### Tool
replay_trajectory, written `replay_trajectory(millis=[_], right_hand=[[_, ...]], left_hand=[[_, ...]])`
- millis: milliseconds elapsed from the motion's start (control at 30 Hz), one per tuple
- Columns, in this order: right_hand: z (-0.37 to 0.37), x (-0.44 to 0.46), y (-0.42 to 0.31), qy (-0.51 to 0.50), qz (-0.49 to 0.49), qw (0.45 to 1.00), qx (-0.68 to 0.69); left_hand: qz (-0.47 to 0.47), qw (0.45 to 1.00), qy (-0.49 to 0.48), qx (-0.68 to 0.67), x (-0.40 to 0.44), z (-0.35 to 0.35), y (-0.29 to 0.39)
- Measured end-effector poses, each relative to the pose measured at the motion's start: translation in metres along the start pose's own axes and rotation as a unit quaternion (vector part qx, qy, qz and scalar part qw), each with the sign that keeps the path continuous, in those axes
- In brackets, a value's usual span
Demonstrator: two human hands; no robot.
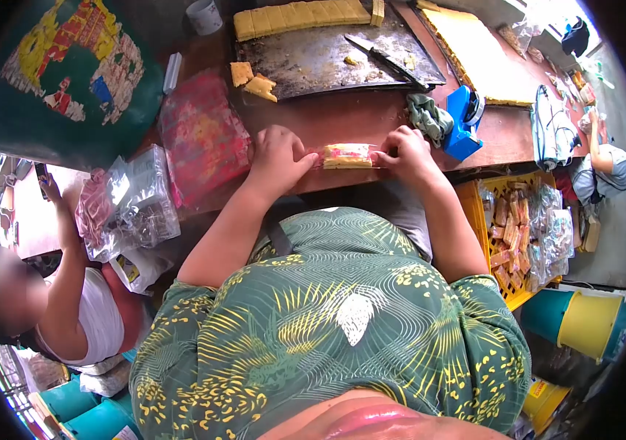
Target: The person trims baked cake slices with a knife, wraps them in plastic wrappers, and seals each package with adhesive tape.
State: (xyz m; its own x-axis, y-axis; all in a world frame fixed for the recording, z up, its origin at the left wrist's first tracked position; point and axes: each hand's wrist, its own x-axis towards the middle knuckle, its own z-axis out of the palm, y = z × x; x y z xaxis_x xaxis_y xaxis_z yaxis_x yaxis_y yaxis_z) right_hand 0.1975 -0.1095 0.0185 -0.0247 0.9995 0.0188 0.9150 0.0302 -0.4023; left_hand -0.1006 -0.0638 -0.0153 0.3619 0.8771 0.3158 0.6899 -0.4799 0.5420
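Observation:
Between my two hands, at the table's front edge, lies a small yellow cake piece in a clear wrapper with red print (348, 156). My left hand (280, 158) pinches the wrapper's left end between thumb and fingers. The right end of the same wrapper is pinched by my right hand (405, 152). Red-printed wrapper sheets (205, 136) lie left of my left hand. Beyond my hands is a dark baking tray (305, 62) with a row of cut cake (302, 17), a knife (382, 59) and broken cake bits (260, 86).
A blue tape dispenser (464, 123) and a grey-green cloth (429, 117) sit right of my right hand. Farther right are a sheet of cake (483, 55) and a yellow crate (480, 213) of packed pieces. Clear bags (140, 202) lie left. People are at the far left and far right.

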Motion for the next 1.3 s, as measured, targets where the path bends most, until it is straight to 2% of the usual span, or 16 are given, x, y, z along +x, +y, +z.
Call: replay_trajectory(millis=[67, 167, 267, 467, 533, 567, 700, 800, 833, 900, 1000, 1067, 1133, 1200, 1267, 1300], right_hand=[[0.005, 0.004, 0.004, 0.036, -0.004, 0.999, -0.016], [0.025, 0.003, 0.021, 0.077, -0.108, 0.991, -0.003], [0.017, -0.025, -0.002, 0.094, -0.158, 0.976, -0.113], [0.004, -0.024, -0.005, 0.018, -0.138, 0.985, -0.103], [0.004, -0.019, -0.014, 0.073, -0.151, 0.979, -0.112], [0.005, -0.017, -0.021, 0.077, -0.148, 0.975, -0.145], [0.029, -0.038, -0.019, 0.137, -0.167, 0.965, -0.151], [0.042, -0.058, -0.020, 0.098, -0.164, 0.973, -0.128], [0.043, -0.061, -0.024, 0.099, -0.162, 0.972, -0.135], [0.041, -0.058, -0.030, 0.126, -0.177, 0.970, -0.110], [0.023, -0.037, -0.036, 0.230, -0.179, 0.930, 0.224], [0.007, -0.033, -0.036, 0.210, -0.192, 0.922, 0.262], [0.003, -0.034, -0.034, 0.219, -0.252, 0.936, 0.109], [0.015, -0.036, -0.032, 0.159, -0.283, 0.940, 0.101], [0.032, -0.042, -0.031, 0.045, -0.215, 0.937, 0.274], [0.032, -0.039, -0.029, 0.053, -0.207, 0.938, 0.274]], left_hand=[[0.012, 0.999, 0.047, -0.008, 0.005, 0.008, -0.006], [0.025, 0.992, -0.123, 0.026, 0.011, -0.018, 0.017], [0.135, 0.981, -0.054, 0.124, -0.005, -0.018, 0.028], [0.128, 0.964, -0.155, 0.172, -0.003, -0.023, 0.034], [0.094, 0.970, -0.177, 0.134, 0.019, -0.029, 0.037], [0.132, 0.978, -0.088, 0.137, 0.019, -0.019, 0.029], [0.151, 0.964, -0.042, 0.214, -0.011, -0.007, 0.034], [0.084, 0.991, -0.041, 0.100, -0.019, 0.000, 0.042], [0.021, 0.995, -0.044, -0.091, -0.011, 0.009, 0.039], [-0.157, 0.884, -0.074, -0.434, 0.019, 0.021, 0.036], [-0.107, 0.781, -0.138, -0.600, 0.028, 0.019, 0.041], [-0.014, 0.867, -0.118, -0.484, 0.022, 0.029, 0.034], [0.093, 0.949, -0.090, -0.286, 0.024, 0.025, 0.031], [0.093, 0.931, -0.135, -0.327, 0.020, 0.024, 0.027], [0.141, 0.923, -0.142, -0.329, 0.014, 0.029, 0.017], [0.180, 0.962, -0.121, -0.167, 0.012, 0.009, 0.034]])
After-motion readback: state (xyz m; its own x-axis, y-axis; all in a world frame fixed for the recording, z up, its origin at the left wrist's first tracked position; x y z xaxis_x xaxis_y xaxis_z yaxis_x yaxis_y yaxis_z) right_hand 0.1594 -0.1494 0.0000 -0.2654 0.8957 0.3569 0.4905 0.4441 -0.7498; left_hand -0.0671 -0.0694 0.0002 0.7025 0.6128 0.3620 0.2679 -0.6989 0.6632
